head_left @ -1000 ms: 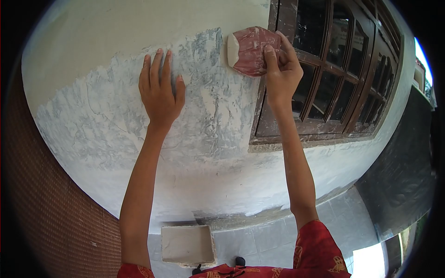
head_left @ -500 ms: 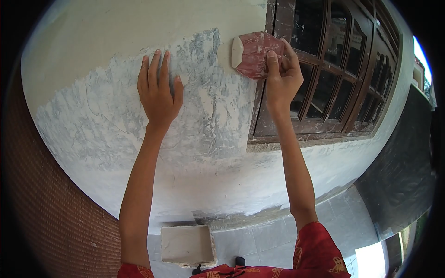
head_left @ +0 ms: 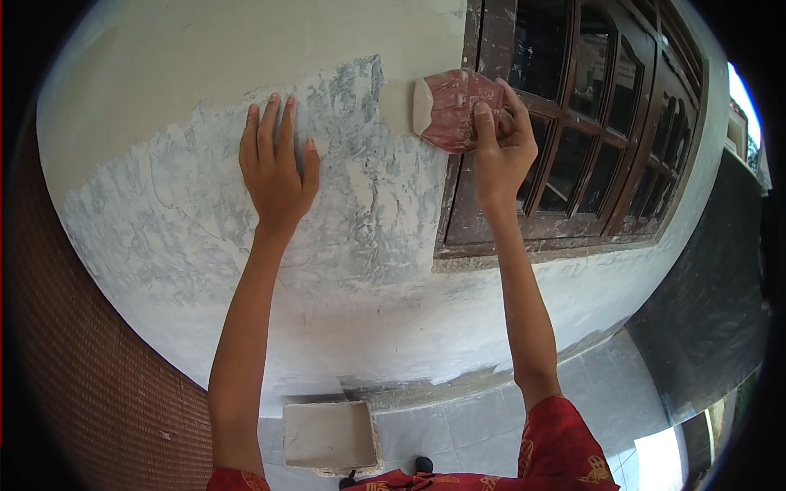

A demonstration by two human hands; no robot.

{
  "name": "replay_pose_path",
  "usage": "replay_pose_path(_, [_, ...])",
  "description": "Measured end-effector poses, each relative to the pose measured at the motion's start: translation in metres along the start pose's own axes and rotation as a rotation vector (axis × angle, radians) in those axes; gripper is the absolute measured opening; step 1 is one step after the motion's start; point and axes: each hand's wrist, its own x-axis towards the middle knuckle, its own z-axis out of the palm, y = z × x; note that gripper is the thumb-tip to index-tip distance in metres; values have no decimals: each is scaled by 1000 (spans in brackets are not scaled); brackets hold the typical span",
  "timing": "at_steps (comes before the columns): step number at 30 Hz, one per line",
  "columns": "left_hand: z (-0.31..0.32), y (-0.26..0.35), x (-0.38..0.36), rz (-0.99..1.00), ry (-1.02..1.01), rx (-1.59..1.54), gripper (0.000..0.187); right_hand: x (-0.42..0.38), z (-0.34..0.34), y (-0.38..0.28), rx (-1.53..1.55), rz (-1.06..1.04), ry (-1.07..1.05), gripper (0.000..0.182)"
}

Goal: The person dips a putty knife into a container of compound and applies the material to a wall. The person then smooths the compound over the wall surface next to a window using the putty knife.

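My right hand (head_left: 506,155) grips a red putty spreader (head_left: 460,113) between thumb and fingers, its blade pointing left. Pale putty coats the blade's left edge, which is against or very near the wall beside the window frame. Flat on the wall (head_left: 327,184) lies my left hand (head_left: 277,172), fingers stretched and holding nothing. Around it the surface is patchy white and grey with rough putty, while a smoother cream area spreads above.
A brown wooden window (head_left: 573,143) with glass panes is on the right. Below, a rectangular tub (head_left: 332,434) of putty stands on the grey tiled floor (head_left: 458,425) near my feet. A woven brown panel (head_left: 98,360) borders the left, and a dark sheet (head_left: 708,295) the right.
My right hand has moved slightly down along the wall with the putty spreader. My left hand stays flat on the wall, with the view shifted a little.
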Motion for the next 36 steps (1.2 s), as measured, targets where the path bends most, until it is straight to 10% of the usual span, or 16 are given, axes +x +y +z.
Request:
replay_pose_path(11, [0, 1, 0, -1, -10, 9, 51, 5, -13, -2, 61, 22, 259, 38])
replay_pose_path(17, [-1, 0, 0, 7, -7, 2, 51, -11, 4, 10, -196, -12, -67, 39])
replay_pose_path(23, [-1, 0, 1, 1, -6, -4, 51, 10, -19, 9, 38, 7, 322, 39])
replay_pose_path(33, [-1, 1, 1, 7, 1, 4, 51, 3, -15, 10, -195, -5, 29, 40])
replay_pose_path(36, [-2, 0, 1, -1, 2, 9, 50, 11, -20, 6, -4, 6, 286, 40])
